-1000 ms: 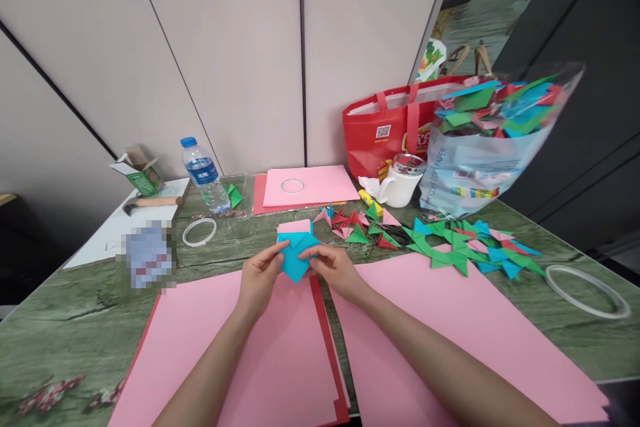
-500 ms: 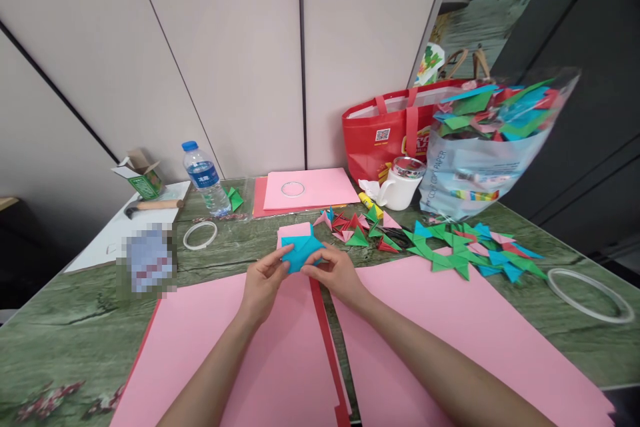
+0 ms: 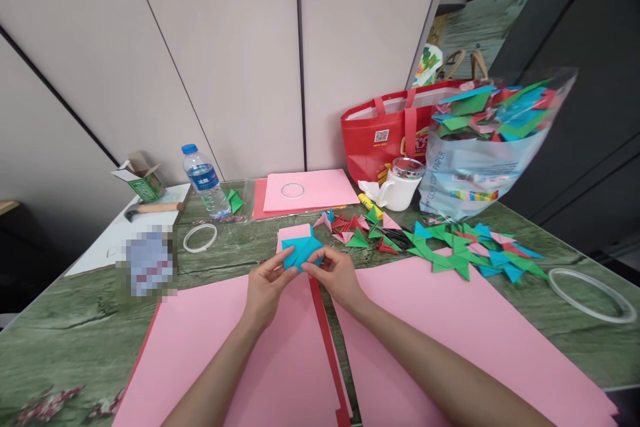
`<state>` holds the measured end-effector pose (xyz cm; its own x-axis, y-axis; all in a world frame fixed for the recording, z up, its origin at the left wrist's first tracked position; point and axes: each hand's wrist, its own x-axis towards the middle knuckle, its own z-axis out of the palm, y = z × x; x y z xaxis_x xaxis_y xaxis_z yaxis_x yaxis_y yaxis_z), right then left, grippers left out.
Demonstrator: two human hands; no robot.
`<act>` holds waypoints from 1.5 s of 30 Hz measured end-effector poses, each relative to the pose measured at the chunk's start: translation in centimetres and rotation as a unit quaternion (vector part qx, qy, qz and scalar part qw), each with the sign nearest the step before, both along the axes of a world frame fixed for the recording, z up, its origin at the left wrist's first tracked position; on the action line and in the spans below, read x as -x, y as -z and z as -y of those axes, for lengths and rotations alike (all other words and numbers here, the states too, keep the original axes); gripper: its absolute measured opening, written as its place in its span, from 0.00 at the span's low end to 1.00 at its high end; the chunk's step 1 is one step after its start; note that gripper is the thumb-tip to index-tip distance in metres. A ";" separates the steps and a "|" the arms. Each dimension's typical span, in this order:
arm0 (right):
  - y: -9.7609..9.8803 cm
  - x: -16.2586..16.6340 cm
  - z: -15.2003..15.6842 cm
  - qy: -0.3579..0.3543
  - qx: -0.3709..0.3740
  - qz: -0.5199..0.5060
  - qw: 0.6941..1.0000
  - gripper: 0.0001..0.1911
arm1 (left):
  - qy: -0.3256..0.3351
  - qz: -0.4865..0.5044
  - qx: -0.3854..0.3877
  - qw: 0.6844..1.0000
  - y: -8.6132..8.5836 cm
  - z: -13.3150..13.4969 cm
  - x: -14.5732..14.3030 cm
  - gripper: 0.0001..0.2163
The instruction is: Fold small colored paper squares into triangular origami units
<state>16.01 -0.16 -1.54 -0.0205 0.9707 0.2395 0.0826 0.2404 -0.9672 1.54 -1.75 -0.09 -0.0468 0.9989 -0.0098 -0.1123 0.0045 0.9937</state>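
Observation:
A folded piece of blue paper (image 3: 302, 250) is held up between both hands, above the pink sheets. My left hand (image 3: 267, 282) pinches its left and lower edge between thumb and fingers. On the other side, my right hand (image 3: 336, 273) grips the right edge, its thumb close to the left one. Just behind the blue paper lies a small pink paper stack (image 3: 294, 231). Large pink sheets (image 3: 215, 340) spread beneath my forearms, with red sheets showing along their edges. Part of the fold is hidden by my fingers.
Folded colored paper pieces (image 3: 450, 247) lie right of my hands. Behind stand a white mug (image 3: 401, 187), a red bag (image 3: 373, 147) and a plastic bag of folded paper (image 3: 475, 160). Leftward are a water bottle (image 3: 207, 183), a tape ring (image 3: 200, 237) and a hammer (image 3: 155, 208).
My fingers have shifted slightly on the blue paper, and the left hand sits a little farther right. Both hands keep their hold.

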 end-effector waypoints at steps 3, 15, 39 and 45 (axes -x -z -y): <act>-0.1 0.1 0.1 0.003 -0.004 -0.006 1.000 0.09 | -0.015 -0.003 0.000 1.000 -0.1 0.0 -0.1 0.22; -0.2 0.2 0.3 0.015 -0.007 0.000 1.000 0.10 | 0.002 0.017 -0.007 1.000 0.2 0.1 -0.2 0.22; -0.6 -0.9 -0.3 -0.174 0.042 -0.130 0.975 0.14 | 0.018 0.010 -0.002 1.000 -0.2 -0.4 0.8 0.23; -1.2 -3.0 -1.5 -0.203 -0.053 0.013 0.978 0.16 | 0.048 -0.033 0.006 0.998 -1.4 -0.4 1.2 0.21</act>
